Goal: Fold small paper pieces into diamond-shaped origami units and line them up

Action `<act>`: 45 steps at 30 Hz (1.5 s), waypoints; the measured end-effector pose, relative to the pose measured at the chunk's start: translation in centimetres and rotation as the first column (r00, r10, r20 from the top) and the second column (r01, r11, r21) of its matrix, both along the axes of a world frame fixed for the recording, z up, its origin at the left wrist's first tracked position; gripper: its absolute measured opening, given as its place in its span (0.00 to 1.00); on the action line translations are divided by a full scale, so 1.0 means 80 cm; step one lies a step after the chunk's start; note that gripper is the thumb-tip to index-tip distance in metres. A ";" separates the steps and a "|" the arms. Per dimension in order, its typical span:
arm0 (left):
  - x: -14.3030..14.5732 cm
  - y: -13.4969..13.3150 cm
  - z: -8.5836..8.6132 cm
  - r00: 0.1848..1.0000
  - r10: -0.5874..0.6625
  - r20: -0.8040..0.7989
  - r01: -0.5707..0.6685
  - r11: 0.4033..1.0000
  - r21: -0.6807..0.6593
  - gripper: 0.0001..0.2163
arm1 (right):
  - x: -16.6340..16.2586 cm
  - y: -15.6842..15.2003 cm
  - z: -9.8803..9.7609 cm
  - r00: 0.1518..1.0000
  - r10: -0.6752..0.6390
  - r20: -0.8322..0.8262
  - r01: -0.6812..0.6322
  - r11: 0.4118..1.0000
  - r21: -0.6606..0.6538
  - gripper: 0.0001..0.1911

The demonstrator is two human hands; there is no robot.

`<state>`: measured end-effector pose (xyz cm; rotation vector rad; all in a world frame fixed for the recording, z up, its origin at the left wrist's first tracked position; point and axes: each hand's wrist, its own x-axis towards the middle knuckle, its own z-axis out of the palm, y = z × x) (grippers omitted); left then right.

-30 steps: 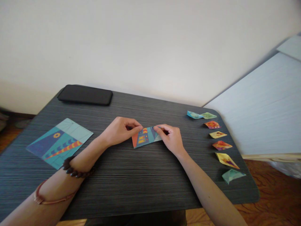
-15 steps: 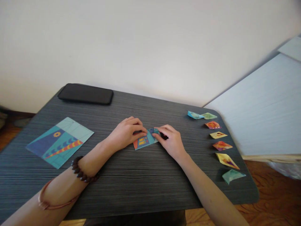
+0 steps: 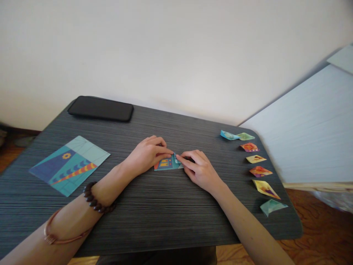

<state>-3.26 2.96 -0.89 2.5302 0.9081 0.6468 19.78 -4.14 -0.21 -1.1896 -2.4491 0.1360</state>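
Observation:
A small folded sheet of patterned paper [image 3: 167, 164], teal and orange, lies flat in the middle of the dark striped table [image 3: 154, 213]. My left hand [image 3: 147, 154] presses its left part down with curled fingers. Fingertips of my right hand [image 3: 199, 169] pinch and press the paper's right edge. Both hands hide much of the sheet. Dark beads and a red cord ring my left wrist.
A larger unfolded patterned sheet [image 3: 68, 165] lies at the left. A black phone [image 3: 101, 109] rests at the table's back left. Several small folded paper pieces [image 3: 255, 159] line the right edge. A pale blue-white surface [image 3: 311, 125] adjoins the table on the right.
The paper strip has been folded shorter and pressed flat. Both hands moved closer together over it, fingertips now meeting at its right end.

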 end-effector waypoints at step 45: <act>0.020 -0.025 0.018 0.973 0.174 -0.153 -0.150 0.977 0.154 0.12 | -0.005 -0.009 -0.001 0.995 -0.045 0.087 0.045 0.999 0.001 0.21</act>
